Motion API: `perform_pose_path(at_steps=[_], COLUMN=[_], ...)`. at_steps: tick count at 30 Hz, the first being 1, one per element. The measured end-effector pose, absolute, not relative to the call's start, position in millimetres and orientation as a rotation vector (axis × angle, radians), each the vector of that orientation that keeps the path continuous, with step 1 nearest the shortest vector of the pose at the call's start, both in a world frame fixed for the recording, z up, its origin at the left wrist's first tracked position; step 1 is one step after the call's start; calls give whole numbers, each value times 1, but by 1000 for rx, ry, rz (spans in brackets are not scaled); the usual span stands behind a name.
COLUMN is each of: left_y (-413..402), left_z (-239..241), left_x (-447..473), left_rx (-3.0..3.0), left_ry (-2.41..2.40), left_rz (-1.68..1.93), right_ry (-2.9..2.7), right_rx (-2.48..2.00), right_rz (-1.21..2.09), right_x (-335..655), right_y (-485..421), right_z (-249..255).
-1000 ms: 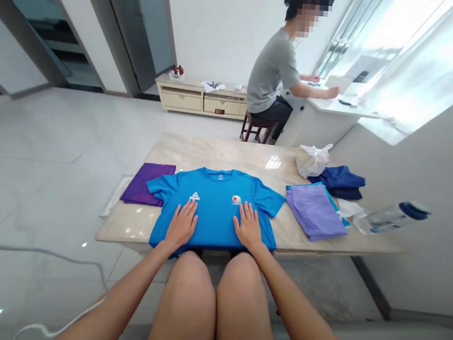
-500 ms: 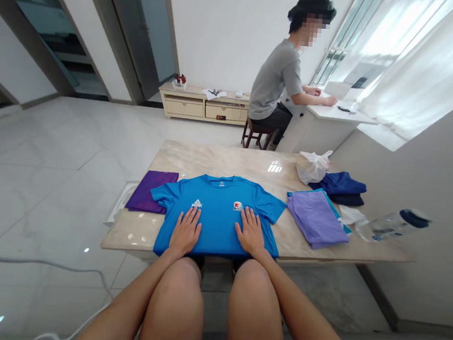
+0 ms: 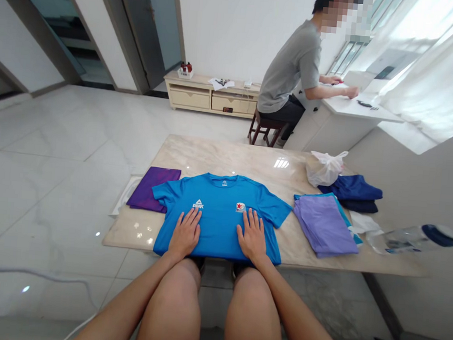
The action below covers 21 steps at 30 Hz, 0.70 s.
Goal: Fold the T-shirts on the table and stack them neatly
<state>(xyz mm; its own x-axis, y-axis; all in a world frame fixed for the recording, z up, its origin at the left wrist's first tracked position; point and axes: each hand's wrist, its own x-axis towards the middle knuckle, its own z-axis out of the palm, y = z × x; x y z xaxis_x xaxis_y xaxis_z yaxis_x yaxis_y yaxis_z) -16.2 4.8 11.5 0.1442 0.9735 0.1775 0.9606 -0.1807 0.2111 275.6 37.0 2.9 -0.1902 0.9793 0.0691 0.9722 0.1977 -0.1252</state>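
Note:
A blue T-shirt (image 3: pixel 219 222) lies spread flat, front side up, on the marble-topped table (image 3: pixel 235 157), its collar pointing away from me and its lower part at the near edge. My left hand (image 3: pixel 185 232) rests flat on the shirt below a white printed logo, fingers stretched out. Below the small red-and-white badge, my right hand (image 3: pixel 252 236) lies flat too, fingers slightly spread. Folded purple cloth (image 3: pixel 154 189) touches the left sleeve. To the right of the shirt is a folded lavender garment (image 3: pixel 323 223) on top of a teal one.
At the table's right stand a white plastic bag (image 3: pixel 325 169), dark blue folded clothes (image 3: pixel 353 190) and a clear water bottle (image 3: pixel 410 240) with a blue lid. Beyond, a person in a grey shirt (image 3: pixel 293 65) sits on a stool (image 3: pixel 265 127) at a white desk (image 3: pixel 346 109).
The view has shifted slightly, so the background person and the right-hand items sit farther right. Both my hands stay flat on the T-shirt, which looks unchanged.

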Motion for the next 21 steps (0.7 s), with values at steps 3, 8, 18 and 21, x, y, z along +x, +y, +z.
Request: perform_pose_path(at_steps=[3,8,18,21], left_y=[5,4,7,7], left_z=[13,12,12,14], left_x=[-16,-16,-15,-14], left_rx=[2347,2348,2346,2337], left_ry=[1975,1987,1997,1994], left_rz=[403,435,408,406], right_ry=[-2317,-2296,-2307,-2291], right_rx=[-1897,-1900,-1855,-1857], right_rz=[86,111,86,103], right_x=[276,276,276,277], right_y=[37,37,47,49], right_z=[2,1,-1,0])
